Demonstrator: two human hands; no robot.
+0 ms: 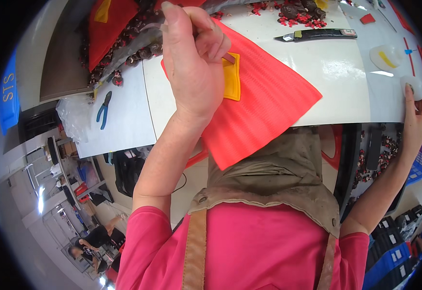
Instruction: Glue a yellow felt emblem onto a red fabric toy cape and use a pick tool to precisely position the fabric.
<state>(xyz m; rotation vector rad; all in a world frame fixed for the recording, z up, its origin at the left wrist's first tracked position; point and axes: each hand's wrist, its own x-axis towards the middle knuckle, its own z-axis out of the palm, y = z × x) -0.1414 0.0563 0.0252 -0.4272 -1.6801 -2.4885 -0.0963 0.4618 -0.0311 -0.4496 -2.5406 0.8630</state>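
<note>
My left hand (191, 63) is raised over the table, its fingers curled and the thumb pointing up. Whatever those fingers may hold is hidden. Beneath it lies a ridged red sheet (264, 96), one corner hanging past the table's near edge. A yellow square patch (232, 84) sits on the sheet, partly covered by the hand, and a small brown strip (228, 58) shows at the patch's top. Far to the right, my right hand (417, 111) grips a whitish squeeze bottle (416, 87) with a blue tip.
A second squeeze bottle (386, 58) lies beyond the first. A dark utility knife (317, 35) is at the back, and teal-handled pliers (104, 110) lie left by a clear plastic bag (75, 116). Small dark-and-red pieces (302, 13) are heaped at the back. Another person (97, 241) is far left.
</note>
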